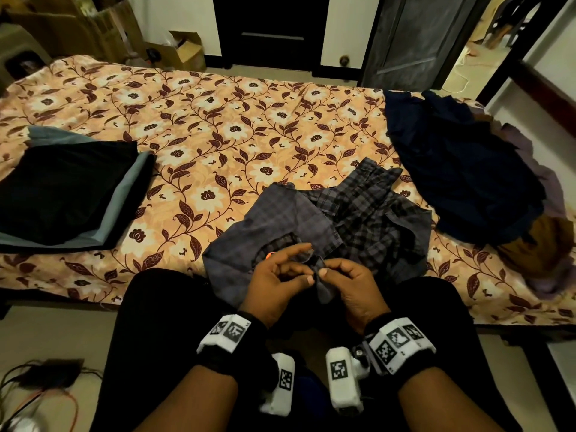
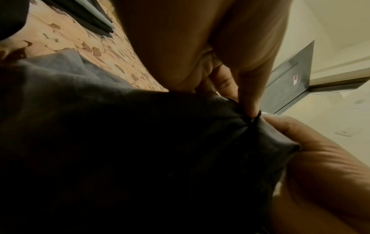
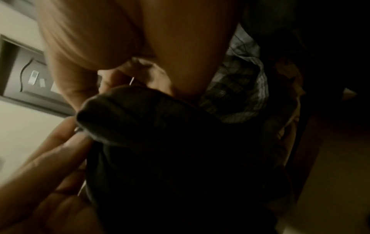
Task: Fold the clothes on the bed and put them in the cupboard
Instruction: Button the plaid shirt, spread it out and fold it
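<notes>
The plaid shirt (image 1: pixel 330 222) lay crumpled at the near edge of the bed (image 1: pixel 218 126), one corner of its hem pulled off the mattress toward us. Our left hand (image 1: pixel 277 275) and right hand (image 1: pixel 352 282) met over that corner, each pinching the cloth between thumb and fingers; the wrist views showed the same fold bunched tightly between the two grips. We judged we were hunting for an edge or seam so the shirt could be spread out before folding.

The risk, as we saw it, lay in that narrow hold. With only a small bit of fabric pinched, a lift could drag the rest in a twisted bunch, or the corner could slip free and let the shirt slide off the bed's edge to the floor. The shirt also looked partly inside out, so a hurried fold might trap a sleeve.

Further left sat a folded stack (image 1: pixel 65 194), a black garment on top of grey ones. To the right a heap of unfolded clothes (image 1: pixel 461 169) waited, dark blue on top with brown and purple beneath. Beyond the bed stood open cardboard boxes (image 1: pixel 184 51); we could not make out their contents. No cupboard could be identified for certain.
</notes>
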`<state>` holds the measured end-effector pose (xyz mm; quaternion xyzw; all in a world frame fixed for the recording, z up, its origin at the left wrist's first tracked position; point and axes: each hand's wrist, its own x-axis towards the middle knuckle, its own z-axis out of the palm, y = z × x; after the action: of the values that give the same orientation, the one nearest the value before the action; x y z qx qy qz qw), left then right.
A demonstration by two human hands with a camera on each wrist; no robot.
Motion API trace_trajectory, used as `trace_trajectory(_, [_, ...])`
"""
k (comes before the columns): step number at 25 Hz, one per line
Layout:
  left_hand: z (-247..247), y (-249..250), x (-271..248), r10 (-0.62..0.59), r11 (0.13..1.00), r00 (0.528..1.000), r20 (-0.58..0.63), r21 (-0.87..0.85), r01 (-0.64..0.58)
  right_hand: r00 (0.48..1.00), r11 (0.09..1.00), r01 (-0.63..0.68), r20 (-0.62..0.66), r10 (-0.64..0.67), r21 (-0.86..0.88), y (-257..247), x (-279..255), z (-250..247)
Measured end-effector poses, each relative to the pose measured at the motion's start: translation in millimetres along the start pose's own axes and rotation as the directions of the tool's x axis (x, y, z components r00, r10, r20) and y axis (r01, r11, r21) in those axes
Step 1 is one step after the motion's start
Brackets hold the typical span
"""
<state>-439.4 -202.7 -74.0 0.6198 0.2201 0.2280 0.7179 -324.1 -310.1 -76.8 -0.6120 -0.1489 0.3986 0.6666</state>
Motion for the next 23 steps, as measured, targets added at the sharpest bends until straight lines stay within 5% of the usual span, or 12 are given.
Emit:
trace_trajectory(7, [-6, -2, 1, 0.013, 1.000, 1.000, -0.021, -0.014, -0.013, 0.936, 0.787, 0.270, -0.039, -0.349, -0.555, 5, 3, -3])
trace_trajectory(18, [-8, -10, 5, -0.012, 0.991, 1.000, 0.013, 0.135, 0.010, 0.948, 0.829, 0.317, 0.160, -0.274, -0.461, 5, 1, -9])
trace_trajectory(23, [-11, -14, 6, -0.013, 0.964, 1.000, -0.028, 0.266, 0.020, 0.967, 0.907, 0.193, 0.228, -0.111, -0.376, 5, 3, -10])
